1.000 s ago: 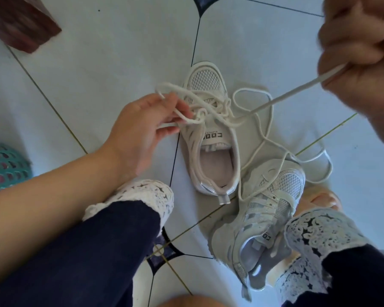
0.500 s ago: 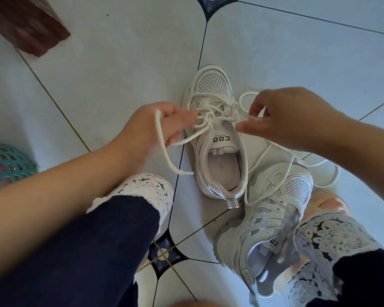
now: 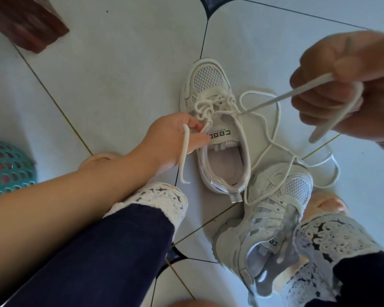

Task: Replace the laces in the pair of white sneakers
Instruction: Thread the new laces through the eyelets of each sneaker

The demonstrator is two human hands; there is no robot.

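Between the two sets of fingers, on the tiled floor (image 3: 120,63), stands the sneaker (image 3: 222,138) being worked on, toe pointing away from the person and its opening facing up. The left hand (image 3: 175,138) sits low against the shoe's near side. Its fingers (image 3: 195,126) are curled and pinch the lace (image 3: 275,99) just beside the tongue, while one free end hangs down over the back of that hand. This low grip looks meant to pin the shoe and hold one side of the lace steady.

The right hand (image 3: 346,89) is raised well above and to the far side of the shoe, close to the camera. Its fingers (image 3: 315,100) are closed round the other run of lace, and the tail curls out below the fist. From these fingers the lace runs straight and taut down to the bunched crossings over the eyelets, so I judge this to be a tightening pull, drawing slack through the upper eyelets.

Below the right fingers, near the person's foot, the second sneaker (image 3: 266,220) lies tilted on its side. Slack lace (image 3: 278,120) loops over the floor between it and the first shoe. Whether the second shoe is fully laced I cannot tell.

Well behind the left fingers, at the frame's edge, sits a teal basket (image 3: 7,167).
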